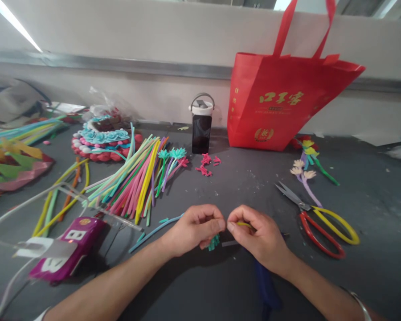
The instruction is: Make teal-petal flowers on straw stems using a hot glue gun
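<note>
My left hand (195, 228) and my right hand (258, 236) meet fingertip to fingertip just above the dark grey table (247, 183). The left hand is closed in a pinch on a small teal flower-like piece (214, 243) that pokes out under its fingers. The right hand pinches a thin yellow strip (243, 224) that shows over its forefinger. A light blue strip (155, 231) lies on the table by my left wrist. A dark blue piece (265, 285) lies under my right forearm.
A fan of several coloured strips (133, 183) lies left of centre, with red scraps (205, 166) behind. Scissors with red and yellow handles (316, 220) lie to the right, near finished flowers (305, 167). A red tote bag (280, 100), a dark bottle (201, 127) and a magenta box (68, 252) stand around.
</note>
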